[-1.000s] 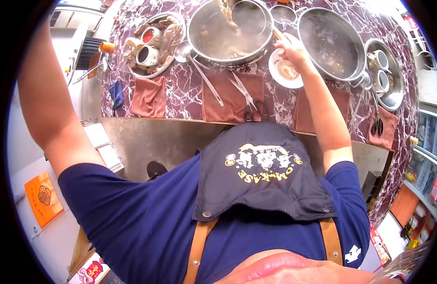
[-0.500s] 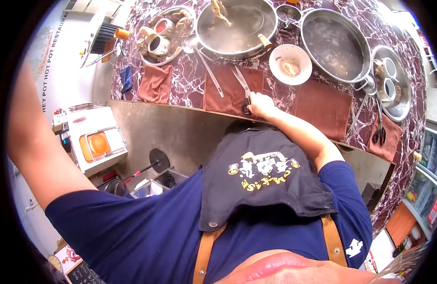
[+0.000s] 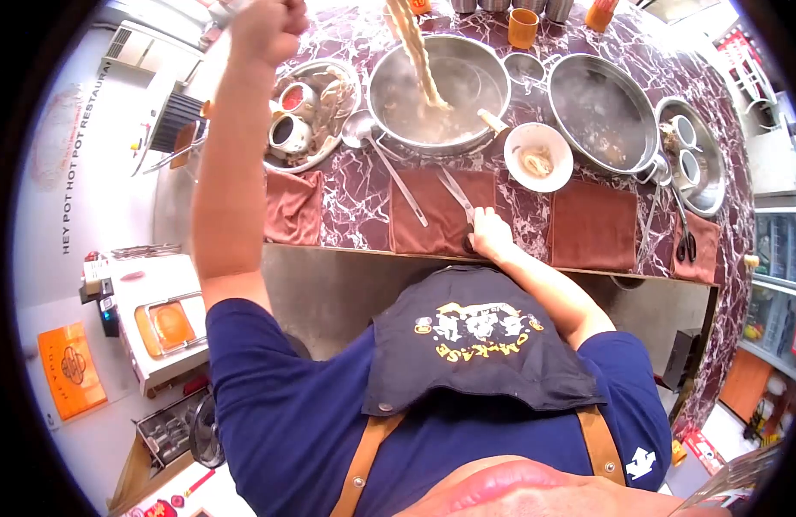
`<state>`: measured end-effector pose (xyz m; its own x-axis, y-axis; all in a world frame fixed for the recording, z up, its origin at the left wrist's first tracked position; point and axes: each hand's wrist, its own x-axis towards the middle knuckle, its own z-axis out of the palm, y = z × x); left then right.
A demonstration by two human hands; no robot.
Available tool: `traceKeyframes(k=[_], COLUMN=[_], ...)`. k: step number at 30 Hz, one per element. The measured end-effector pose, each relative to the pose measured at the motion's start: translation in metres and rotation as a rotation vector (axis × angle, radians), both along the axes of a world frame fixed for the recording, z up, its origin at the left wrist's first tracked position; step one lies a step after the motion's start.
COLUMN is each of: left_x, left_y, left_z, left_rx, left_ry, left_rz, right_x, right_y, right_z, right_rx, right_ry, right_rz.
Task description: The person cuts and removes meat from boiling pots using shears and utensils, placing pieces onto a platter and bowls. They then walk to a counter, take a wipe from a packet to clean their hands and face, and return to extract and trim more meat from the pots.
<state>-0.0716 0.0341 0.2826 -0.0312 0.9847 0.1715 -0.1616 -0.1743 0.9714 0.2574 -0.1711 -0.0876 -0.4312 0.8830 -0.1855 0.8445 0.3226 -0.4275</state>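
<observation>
My left hand (image 3: 268,33) is raised at the top left, fingers curled closed; what they hold is unclear. A long pale, twisted strand of food (image 3: 419,60) hangs from the top edge of view into a steaming metal pot (image 3: 441,148). What it hangs from is out of frame. My right hand (image 3: 493,234) grips the black handles of scissors (image 3: 455,191), which lie over a brown cloth (image 3: 415,226) with blades apart, pointing away from me. Right of the pot, a white bowl (image 3: 536,183) contains a pale piece of food.
A ladle (image 3: 393,168) lies beside the pot. On the left, a metal tray (image 3: 350,129) carries two small jars and food pieces. To the right are a second steaming pot (image 3: 626,170), a metal tray with white cups (image 3: 717,194), and other scissors (image 3: 686,246).
My left hand has come into view as its arm swung inward. More of the strand shows, and it reaches lower into the pot. My right hand stays on the scissors. The camera view has shifted.
</observation>
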Motion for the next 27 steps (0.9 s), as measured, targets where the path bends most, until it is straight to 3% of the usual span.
traceKeyframes(k=[1, 2, 6, 8, 10, 13, 16, 19, 24, 27], left_x=[0.041, -0.002, 0.024, 0.029, 0.027, 0.031, 0.034, 0.031, 0.037, 0.036], left_y=[-0.027, 0.009, -0.011, -0.011, -0.01, -0.011, -0.011, -0.006, -0.011, -0.011], left_z=[0.008, -0.047, -0.087, -0.109, -0.13, -0.157, -0.179, -0.202, -0.206, -0.209], left_rx=[-0.106, -0.106, -0.177, -0.183, -0.244, -0.235, -0.271, -0.274, -0.324, -0.321], left_ry=[-0.034, -0.113, -0.154, -0.136, -0.191, -0.125, -0.11, -0.238, -0.213, -0.206], left_rz=[0.188, 0.103, 0.049, 0.024, -0.053, -0.047, -0.072, -0.164, -0.099, -0.098], right_x=[-0.001, -0.002, -0.008, 0.0, 0.016, 0.044, 0.049, 0.029, -0.035, -0.063], right_y=[-0.004, -0.006, -0.01, -0.003, 0.005, 0.01, 0.002, 0.006, 0.051, 0.072], right_z=[0.002, 0.004, 0.011, -0.002, 0.002, 0.043, 0.104, 0.146, 0.143, 0.133], right_rx=[-0.004, -0.003, -0.05, -0.12, -0.219, -0.883, -1.0, -1.012, -1.108, -1.227], right_ry=[-0.006, -0.014, -0.091, 0.017, 0.293, 0.699, 0.935, 1.41, 1.946, 2.118], right_rz=[-0.027, -0.054, -0.127, -0.217, -0.268, -0.476, -0.547, -0.487, -0.365, -0.373])
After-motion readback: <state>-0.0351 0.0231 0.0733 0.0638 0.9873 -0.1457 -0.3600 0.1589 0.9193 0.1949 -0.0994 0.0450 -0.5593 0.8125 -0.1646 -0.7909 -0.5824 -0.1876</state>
